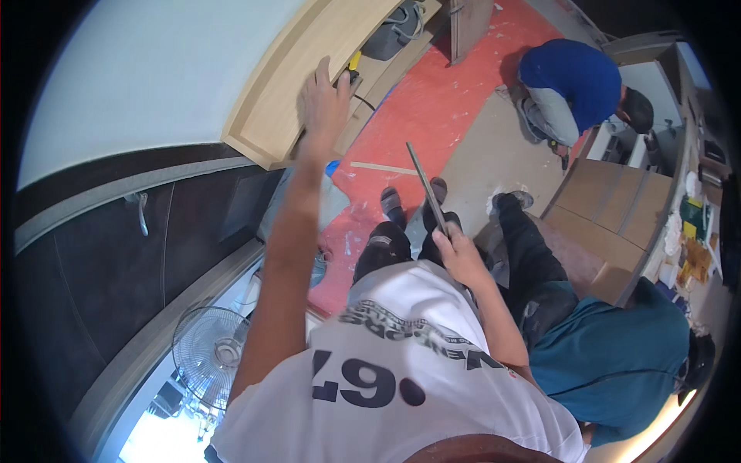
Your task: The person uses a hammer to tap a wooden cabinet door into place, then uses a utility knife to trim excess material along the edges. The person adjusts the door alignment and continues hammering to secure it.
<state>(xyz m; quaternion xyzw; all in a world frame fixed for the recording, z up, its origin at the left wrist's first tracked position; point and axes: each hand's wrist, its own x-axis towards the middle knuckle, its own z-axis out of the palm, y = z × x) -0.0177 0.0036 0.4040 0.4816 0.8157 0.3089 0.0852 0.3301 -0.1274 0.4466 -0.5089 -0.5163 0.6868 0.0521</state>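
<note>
- Left hand (pixel 327 106): fingers slightly spread, at the right edge of a pale wooden cabinet (pixel 270 108); contact is unclear.
- Right hand (pixel 461 253): fingers wrapped around the near end of a long, thin bar (pixel 425 184), slanting forward above the red floor covering (pixel 440 100).
- 1 pale strip (pixel 382 167) lies on that covering.
- At right, 2 people: blue shirt (pixel 573 81), teal shirt (pixel 617 355).

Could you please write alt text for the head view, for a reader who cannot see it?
The person's right hand grips a long, thin bar; the left hand is open over a light wooden unit, contact unclear. At right, a co-worker in blue crouches, with another in teal nearer; red floor covering lies ahead, a fan at lower left.
</note>
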